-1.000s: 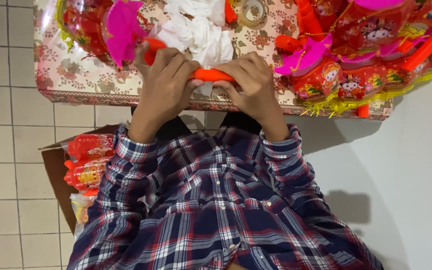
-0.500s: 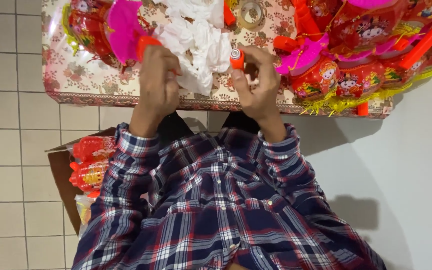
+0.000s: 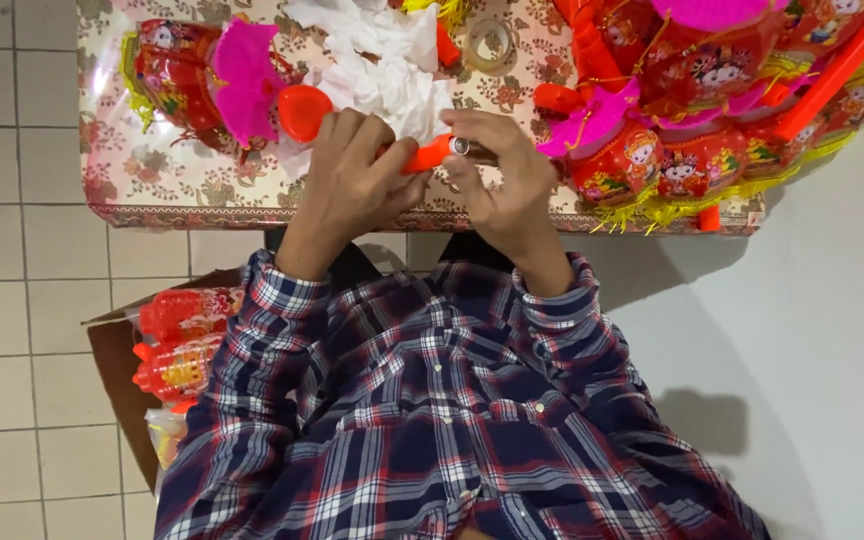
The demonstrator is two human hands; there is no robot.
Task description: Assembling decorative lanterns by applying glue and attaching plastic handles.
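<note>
Orange plastic handle [image 3: 422, 156] lies level between both hands, above the near edge of the tabletop [image 3: 152, 175]. Left hand [image 3: 352, 175] has its grip closed around the handle's wider end, by the round orange cap [image 3: 304, 110]. Right hand [image 3: 500, 170] pinches a small dark battery [image 3: 472, 149] at the handle's open end, fingers closed on it. White tissue paper [image 3: 382, 70] lies just beyond the handle. Red lanterns [image 3: 692, 150] crowd to its right, a pink fan [image 3: 244, 80] to its left. Tape roll [image 3: 490, 42] sits beyond the tissue.
</note>
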